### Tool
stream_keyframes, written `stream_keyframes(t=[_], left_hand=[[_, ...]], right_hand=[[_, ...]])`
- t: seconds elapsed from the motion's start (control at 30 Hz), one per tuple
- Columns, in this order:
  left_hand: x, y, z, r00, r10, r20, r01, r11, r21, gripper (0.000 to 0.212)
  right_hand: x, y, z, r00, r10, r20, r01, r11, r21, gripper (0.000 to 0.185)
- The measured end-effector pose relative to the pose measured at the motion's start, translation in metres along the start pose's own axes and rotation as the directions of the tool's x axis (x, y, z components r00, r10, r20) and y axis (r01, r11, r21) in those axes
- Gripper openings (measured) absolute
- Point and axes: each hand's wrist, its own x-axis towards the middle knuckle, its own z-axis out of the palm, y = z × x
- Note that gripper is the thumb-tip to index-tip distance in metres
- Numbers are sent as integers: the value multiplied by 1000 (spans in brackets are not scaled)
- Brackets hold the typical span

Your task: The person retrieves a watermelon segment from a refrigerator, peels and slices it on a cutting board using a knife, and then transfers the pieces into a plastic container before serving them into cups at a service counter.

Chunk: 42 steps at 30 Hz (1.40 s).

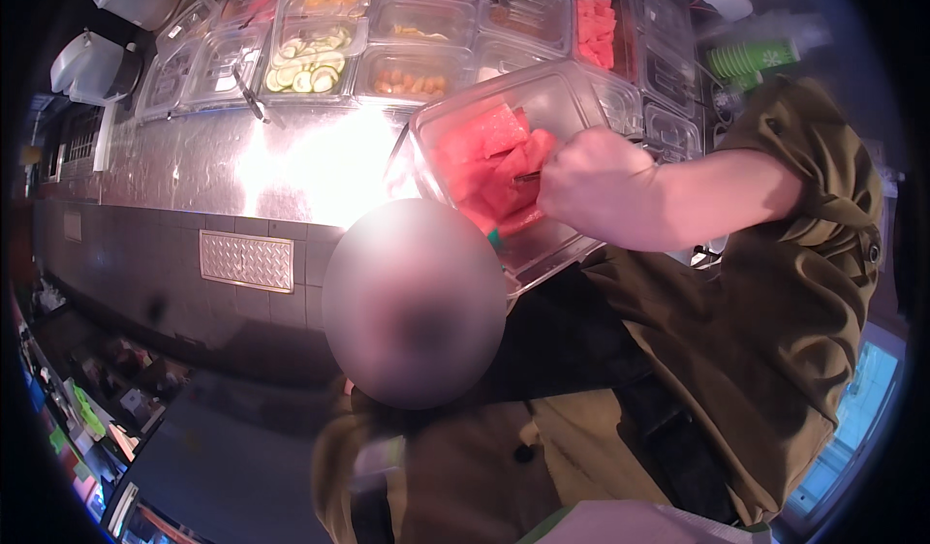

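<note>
My right hand [599, 184] reaches in from the right, closed around a thin, dark metal utensil [527, 177] whose kind I cannot tell. It is over a clear plastic food container [574, 82], tilted in front of my body. Chunks of red watermelon [483, 133] lie inside, and the utensil touches or overlaps them. Low among the chunks a small green piece [495, 238] shows. A blurred round patch covers the container's lower left corner and the area beside it. My left hand is not in view; only part of that sleeve [334, 464] shows below the patch.
A steel counter [196, 159] runs leftward, with tongs [251, 97] at its back edge. Behind stand lidded clear tubs, including sliced cucumber or zucchini [309, 72], orange pieces [410, 82] and more watermelon [596, 32]. Green cups [752, 57] are at the upper right. A dark surface [240, 457] lies lower left.
</note>
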Motion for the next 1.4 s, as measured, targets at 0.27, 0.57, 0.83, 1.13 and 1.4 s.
stream_keyframes(t=[0.27, 0.57, 0.83, 1.13, 1.4], left_hand=[[8, -3, -2, 1000, 3, -23, -3, 1000, 19, 89], [19, -23, 20, 996, -21, -85, 22, 1000, 13, 93], [26, -40, 38, 991, -55, -124, 55, 998, 3, 96], [37, -18, -21, 990, -43, -137, 50, 998, 45, 100], [39, -6, -75, 982, -81, -172, 90, 995, 48, 103]], right_hand=[[-8, -3, 4, 983, -60, -176, -20, 907, -420, 16], [-16, 6, 4, 973, -188, -132, 69, 787, -613, 27], [-39, 11, -26, 931, 12, -364, -140, 934, -328, 37], [-37, 25, -20, 967, 37, -254, -99, 967, -236, 22], [-20, 31, -15, 978, -79, -194, 37, 977, -211, 14]])
